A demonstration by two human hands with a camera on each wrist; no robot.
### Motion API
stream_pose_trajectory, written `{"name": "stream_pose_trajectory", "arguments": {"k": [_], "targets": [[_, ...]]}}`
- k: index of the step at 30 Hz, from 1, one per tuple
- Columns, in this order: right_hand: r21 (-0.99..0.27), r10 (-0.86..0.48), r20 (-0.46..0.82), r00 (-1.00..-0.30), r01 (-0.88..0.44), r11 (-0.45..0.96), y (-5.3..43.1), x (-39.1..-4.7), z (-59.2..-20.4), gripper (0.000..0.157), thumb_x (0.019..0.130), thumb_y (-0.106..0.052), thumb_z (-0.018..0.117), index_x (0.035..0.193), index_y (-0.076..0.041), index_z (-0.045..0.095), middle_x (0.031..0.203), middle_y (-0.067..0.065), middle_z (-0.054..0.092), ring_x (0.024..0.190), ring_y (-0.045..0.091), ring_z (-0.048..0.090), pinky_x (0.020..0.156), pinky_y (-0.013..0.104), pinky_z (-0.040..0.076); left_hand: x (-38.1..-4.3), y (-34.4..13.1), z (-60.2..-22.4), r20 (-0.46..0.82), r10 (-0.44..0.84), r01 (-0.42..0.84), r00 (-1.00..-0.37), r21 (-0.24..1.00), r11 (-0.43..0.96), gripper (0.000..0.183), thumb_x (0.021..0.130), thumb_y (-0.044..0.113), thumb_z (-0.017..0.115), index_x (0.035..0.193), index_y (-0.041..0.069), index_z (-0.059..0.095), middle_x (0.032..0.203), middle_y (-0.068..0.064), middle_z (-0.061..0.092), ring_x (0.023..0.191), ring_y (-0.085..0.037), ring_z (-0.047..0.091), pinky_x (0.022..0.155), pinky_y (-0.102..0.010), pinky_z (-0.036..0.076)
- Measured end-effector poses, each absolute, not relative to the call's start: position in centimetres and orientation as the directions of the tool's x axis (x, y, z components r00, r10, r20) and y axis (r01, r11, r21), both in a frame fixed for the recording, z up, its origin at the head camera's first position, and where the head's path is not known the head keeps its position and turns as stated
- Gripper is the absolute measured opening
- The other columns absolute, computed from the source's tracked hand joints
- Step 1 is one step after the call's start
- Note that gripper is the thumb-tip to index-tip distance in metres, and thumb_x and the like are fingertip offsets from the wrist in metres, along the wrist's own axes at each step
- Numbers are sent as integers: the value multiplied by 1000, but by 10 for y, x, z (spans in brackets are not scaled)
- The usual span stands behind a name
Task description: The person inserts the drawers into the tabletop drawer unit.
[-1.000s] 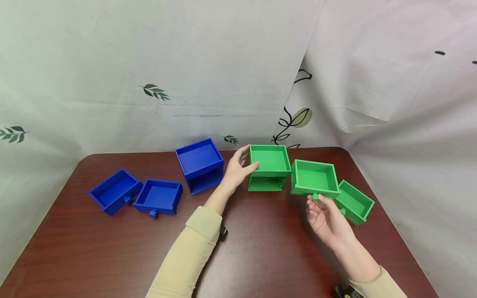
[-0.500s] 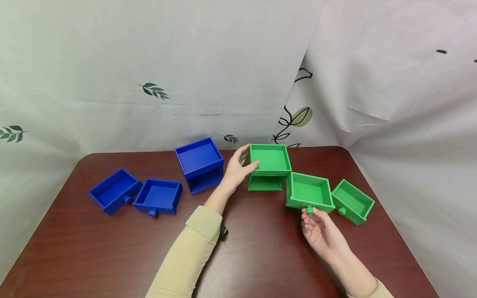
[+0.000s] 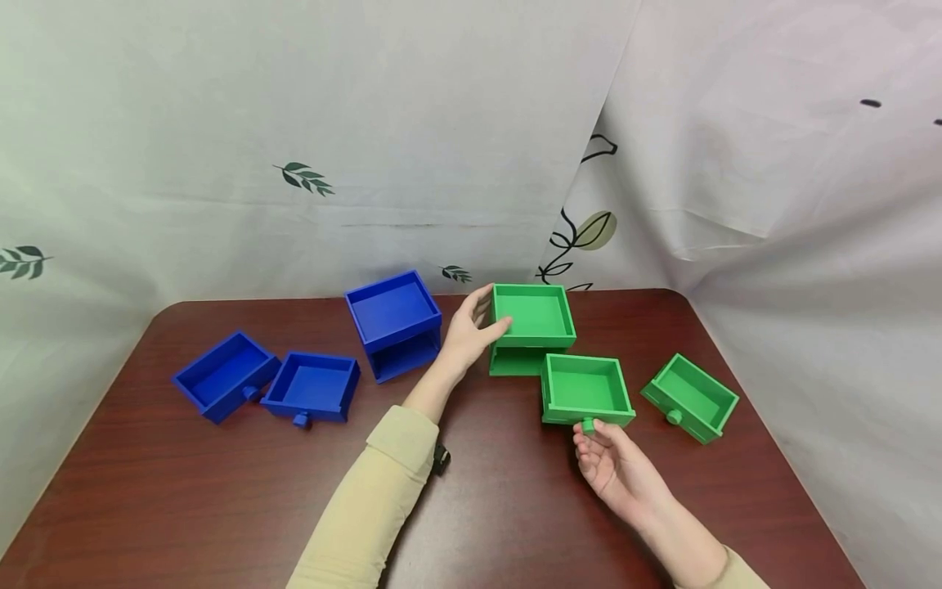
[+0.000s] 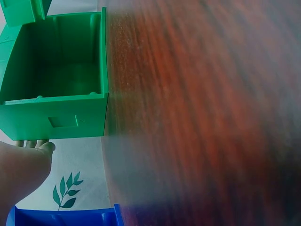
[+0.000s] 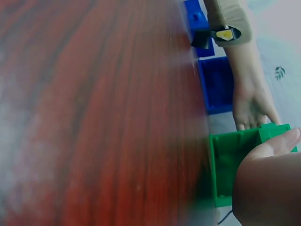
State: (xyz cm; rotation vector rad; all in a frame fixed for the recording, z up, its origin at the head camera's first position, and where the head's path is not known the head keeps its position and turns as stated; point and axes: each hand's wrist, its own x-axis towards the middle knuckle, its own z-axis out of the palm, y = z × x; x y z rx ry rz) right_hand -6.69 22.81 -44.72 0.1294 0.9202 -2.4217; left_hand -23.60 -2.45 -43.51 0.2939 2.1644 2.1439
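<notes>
Blue drawers [image 3: 312, 388] lie left in my head view, a blue cabinet [image 3: 393, 311] near the left hand [image 3: 471, 331] — its thumb and fingers grip the green cabinet [image 3: 531, 315]. Right of centre, the right hand [image 3: 614, 470] pinches the green drawer [image 3: 589, 386] by its knob [image 3: 588, 426], hiding part of the cabinet's opening; another green drawer [image 3: 692, 397] sits apart, right. Left wrist: cabinet upper left, fingers against its side. Right wrist: I can't see the pinch, lower right.

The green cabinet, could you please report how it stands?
Left hand gripping side of green cabinet. Right hand pinching knob of green drawer; drawer outside, at cabinet's front. Nothing visibly blocking; other green drawer aside.
</notes>
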Motion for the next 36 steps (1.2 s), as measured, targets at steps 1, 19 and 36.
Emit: {"name": "stream_pose_trajectory", "arguments": {"k": [1,19,36], "targets": [[-595,-455,-272,-848,519,-613,227,-68,-448,40,115,-17,36,107,-9,75,99,-2,75,88,4,73,82,11,61,-236,-24,-435,77,193,79,-978,997,2,76,97,10,75,163,6,38,169,-17,40,159,-33,38,136,-43,28],[-651,-459,-323,-828,546,-528,194,-86,-459,38,114,-16,40,102,-11,76,92,-4,75,82,0,70,78,10,59,-236,-26,-434,76,207,81,-975,997,14,76,99,13,74,165,7,36,170,-16,38,160,-34,35,136,-45,28],[-663,-430,-370,-823,559,-498,178,-96,-463,37,113,-15,40,99,-11,74,91,-3,73,80,1,69,75,10,58,-234,-25,-436,64,203,67,-977,998,6,76,99,15,74,165,8,36,170,-16,39,160,-33,35,135,-46,29]]}}
